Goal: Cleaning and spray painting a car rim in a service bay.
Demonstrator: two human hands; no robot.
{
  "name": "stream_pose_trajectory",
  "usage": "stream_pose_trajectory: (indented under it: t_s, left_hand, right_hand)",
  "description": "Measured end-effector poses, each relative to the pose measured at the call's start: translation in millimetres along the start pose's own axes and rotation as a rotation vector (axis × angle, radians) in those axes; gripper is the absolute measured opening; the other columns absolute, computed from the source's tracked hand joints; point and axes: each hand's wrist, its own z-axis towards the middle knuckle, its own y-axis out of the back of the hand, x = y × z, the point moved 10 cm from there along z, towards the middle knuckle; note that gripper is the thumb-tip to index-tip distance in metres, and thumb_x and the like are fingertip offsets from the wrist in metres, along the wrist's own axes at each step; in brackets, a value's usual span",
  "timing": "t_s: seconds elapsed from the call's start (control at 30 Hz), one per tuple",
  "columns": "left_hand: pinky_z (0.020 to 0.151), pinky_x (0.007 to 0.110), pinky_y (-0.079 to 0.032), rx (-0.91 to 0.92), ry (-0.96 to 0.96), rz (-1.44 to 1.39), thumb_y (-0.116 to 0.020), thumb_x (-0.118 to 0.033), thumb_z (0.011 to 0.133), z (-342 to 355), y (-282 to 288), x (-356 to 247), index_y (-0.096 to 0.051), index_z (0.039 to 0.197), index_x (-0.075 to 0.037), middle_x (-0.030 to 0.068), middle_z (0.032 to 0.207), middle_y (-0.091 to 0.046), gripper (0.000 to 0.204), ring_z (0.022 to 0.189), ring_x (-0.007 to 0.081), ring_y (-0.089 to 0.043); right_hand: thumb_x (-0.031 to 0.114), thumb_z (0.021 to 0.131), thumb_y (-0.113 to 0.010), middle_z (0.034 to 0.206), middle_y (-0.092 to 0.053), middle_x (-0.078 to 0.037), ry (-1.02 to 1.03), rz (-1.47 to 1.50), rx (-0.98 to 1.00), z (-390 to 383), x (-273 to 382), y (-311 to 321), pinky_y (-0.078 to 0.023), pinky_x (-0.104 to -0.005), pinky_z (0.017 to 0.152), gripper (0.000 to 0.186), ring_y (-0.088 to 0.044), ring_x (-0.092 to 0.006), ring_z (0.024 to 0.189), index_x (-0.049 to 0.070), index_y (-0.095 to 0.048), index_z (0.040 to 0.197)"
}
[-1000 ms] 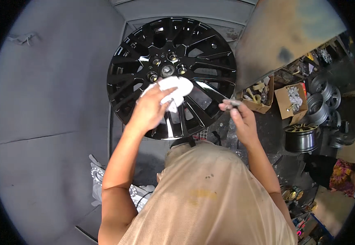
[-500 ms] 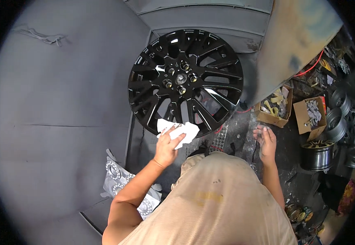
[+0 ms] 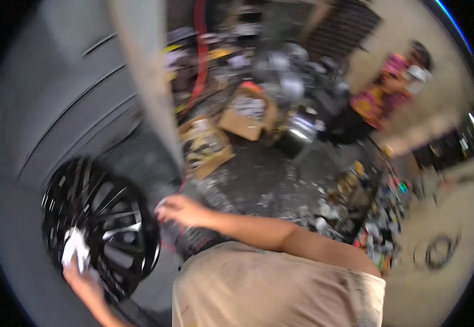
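Observation:
A glossy black multi-spoke car wheel (image 3: 132, 218) stands at the left, smeared by motion. My left hand (image 3: 83, 278) is closed on a crumpled white wiping cloth (image 3: 75, 248), which lies over the wheel's near-left spokes. Off the wheel's right edge, my right hand (image 3: 181, 211) hangs with its fingers loosely bent and apart. I can make out nothing in it, though blur softens the fingertips.
Grey booth walls (image 3: 68, 109) curve round the wheel. Beyond the panel edge stand cardboard boxes (image 3: 242, 128), a silver-black wheel rim (image 3: 300, 131) and a red hose (image 3: 200, 49). A person in a patterned top (image 3: 379, 101) is at the upper right. Clutter (image 3: 346, 201) covers the right-hand floor.
My view has swung right, so the wheel now appears at the left and more of the workshop shows. The cloth sits further in over the spokes, still in my left hand.

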Motion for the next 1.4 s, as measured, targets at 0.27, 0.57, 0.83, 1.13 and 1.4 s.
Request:
stream_pose_trajectory:
  t_s: [0.27, 0.57, 0.83, 1.13, 1.4]
  left_hand:
    - [0.102, 0.047, -0.045, 0.375, -0.266, 0.016, -0.051, -0.004, 0.095, -51, -111, -99, -0.053, 0.125, 0.010, 0.0301, 0.124, -0.057, 0.033, 0.116, 0.0442, -0.057]
    - [0.095, 0.038, -0.048, 0.555, -0.235, 0.290, -0.057, -0.003, 0.094, 31, -27, -55, -0.062, 0.121, 0.004, 0.0209, 0.117, -0.062, 0.028, 0.103, 0.0306, -0.061]
    - [0.101, 0.050, -0.043, 0.370, -0.264, 0.193, -0.063, -0.014, 0.093, -46, -74, -86, -0.071, 0.113, -0.003, 0.0288, 0.119, -0.060, 0.024, 0.113, 0.0457, -0.056]
    - [0.106, 0.054, -0.037, 0.613, -0.387, 0.132, -0.063, -0.013, 0.089, -79, -93, -79, -0.064, 0.128, -0.005, 0.0335, 0.125, -0.056, 0.040, 0.120, 0.0487, -0.051]
    - [0.105, 0.051, -0.039, 0.542, -0.269, 0.127, -0.061, -0.014, 0.091, 27, -104, 50, -0.062, 0.128, -0.003, 0.0323, 0.125, -0.057, 0.039, 0.119, 0.0468, -0.053]
  right_hand:
    - [0.030, 0.101, -0.059, 0.088, -0.066, -0.001, -0.045, -0.074, -0.224, -56, -28, 64, -0.051, -0.0293, 0.072, 0.026, -0.059, -0.0102, 0.076, 0.004, -0.063, 0.105]
    - [0.029, 0.099, -0.060, 0.084, -0.064, -0.001, -0.074, -0.112, -0.380, -86, -76, 97, -0.048, -0.0277, 0.073, 0.027, -0.057, -0.0097, 0.076, 0.003, -0.063, 0.103]
    - [0.034, 0.096, -0.061, 0.101, -0.070, -0.018, -0.017, -0.394, -0.331, -73, -53, 80, -0.051, -0.0414, 0.084, 0.035, -0.068, -0.0322, 0.093, 0.004, -0.064, 0.112]
    - [0.033, 0.096, -0.061, 0.090, -0.070, -0.017, 0.013, -0.584, -0.153, -47, -73, 49, -0.051, -0.0427, 0.074, 0.032, -0.067, -0.0305, 0.080, 0.003, -0.065, 0.108]
    - [0.033, 0.094, -0.061, 0.095, -0.071, -0.018, 0.039, -0.524, -0.220, -14, -54, 50, -0.052, -0.0428, 0.078, 0.033, -0.069, -0.0316, 0.086, 0.003, -0.066, 0.108]
